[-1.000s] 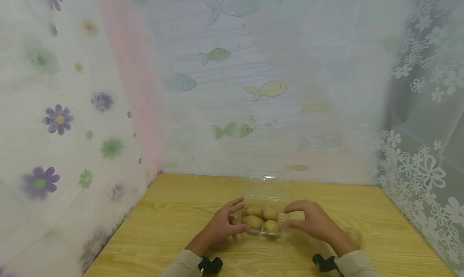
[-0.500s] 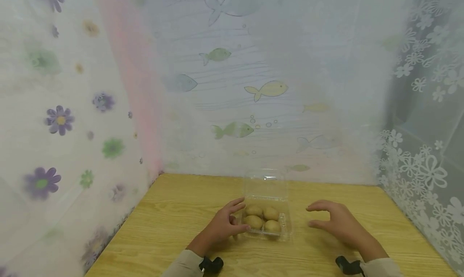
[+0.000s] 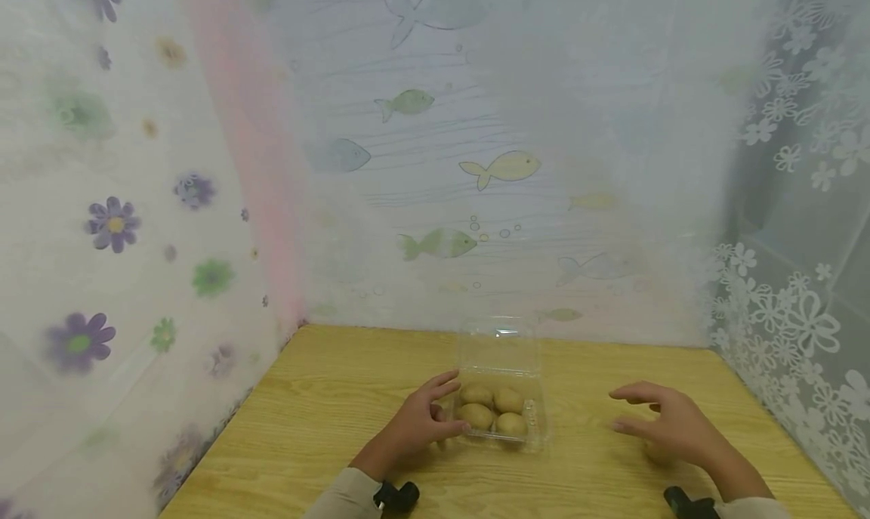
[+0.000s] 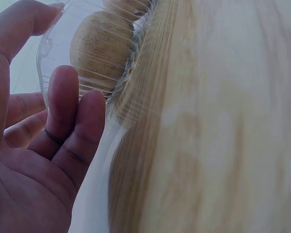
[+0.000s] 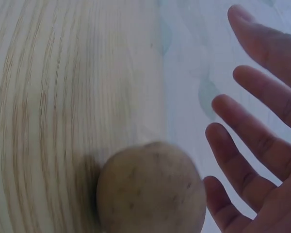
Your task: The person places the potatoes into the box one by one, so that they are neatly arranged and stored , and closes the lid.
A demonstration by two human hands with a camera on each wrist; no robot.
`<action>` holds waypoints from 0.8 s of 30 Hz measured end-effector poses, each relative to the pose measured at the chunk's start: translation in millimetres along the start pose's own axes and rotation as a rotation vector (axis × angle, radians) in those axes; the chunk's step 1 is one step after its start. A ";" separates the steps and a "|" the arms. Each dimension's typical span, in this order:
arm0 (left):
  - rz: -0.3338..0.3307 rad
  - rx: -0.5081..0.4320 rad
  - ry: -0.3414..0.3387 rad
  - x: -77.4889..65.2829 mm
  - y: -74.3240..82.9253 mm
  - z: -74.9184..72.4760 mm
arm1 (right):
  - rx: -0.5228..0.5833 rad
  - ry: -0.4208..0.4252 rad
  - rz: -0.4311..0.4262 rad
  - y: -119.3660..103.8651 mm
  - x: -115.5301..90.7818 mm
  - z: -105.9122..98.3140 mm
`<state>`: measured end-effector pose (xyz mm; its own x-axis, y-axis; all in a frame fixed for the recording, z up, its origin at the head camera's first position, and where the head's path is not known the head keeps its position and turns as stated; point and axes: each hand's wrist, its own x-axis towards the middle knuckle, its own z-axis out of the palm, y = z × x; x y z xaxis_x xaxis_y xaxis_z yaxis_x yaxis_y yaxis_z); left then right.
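Clear plastic forms the hinged box (image 3: 533,419), its lid (image 3: 499,350) raised; four tan oval potatoes (image 3: 476,416) fill it on the yellow wooden desk (image 3: 306,421), left hand (image 3: 416,421) gripping one side. Beside the wide-spread right hand (image 3: 673,426), one loose tan potato (image 5: 150,194) probably remains to load.

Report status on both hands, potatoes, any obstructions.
Left hand holding side of clear container. Right hand open beside loose potato, not gripping it. Four potatoes inside container, lid raised. No obstruction visible.
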<state>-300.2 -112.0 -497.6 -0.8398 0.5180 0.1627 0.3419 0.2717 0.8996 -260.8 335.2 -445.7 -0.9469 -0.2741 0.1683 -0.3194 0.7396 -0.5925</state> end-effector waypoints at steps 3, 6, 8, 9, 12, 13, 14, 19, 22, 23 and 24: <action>-0.001 -0.007 0.001 -0.5 0.5 0.0 | 0.065 -0.033 0.008 10.3 -1.9 -4.4; 0.000 -0.001 0.001 -0.1 0.1 0.0 | 0.150 -0.072 0.007 22.9 -4.6 -8.5; 0.006 -0.003 0.003 0.5 -0.1 0.0 | 0.220 -0.107 -0.003 31.7 -6.6 -11.2; 0.007 0.001 0.001 0.9 -0.3 -0.1 | 0.260 -0.127 -0.012 35.9 -7.6 -12.4; 0.005 0.010 0.000 1.9 -1.3 0.1 | 0.377 -0.195 -0.023 47.4 -10.9 -15.6; 0.003 0.011 0.002 2.1 -1.6 0.0 | 0.411 -0.218 -0.012 50.7 -11.7 -16.2; 0.000 0.016 0.002 2.2 -2.1 -0.1 | 0.436 -0.237 -0.003 53.8 -12.2 -16.6; -0.009 0.016 0.005 2.5 -3.7 -1.1 | 0.479 -0.293 0.046 66.3 -13.7 -16.6; -0.012 0.011 0.001 2.6 -4.6 -1.5 | 0.501 -0.317 0.060 70.4 -15.3 -17.4; -0.016 0.007 0.002 2.6 -4.9 -1.6 | 0.508 -0.324 0.063 71.2 -16.0 -18.0; -0.020 0.004 0.001 2.5 -5.2 -1.7 | 0.515 -0.331 0.065 71.9 -16.6 -18.6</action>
<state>-304.8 -113.5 -501.1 -0.8468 0.5116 0.1456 0.3269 0.2847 0.9011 -268.7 404.3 -476.5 -0.8753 -0.4760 -0.0854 -0.1243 0.3921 -0.9115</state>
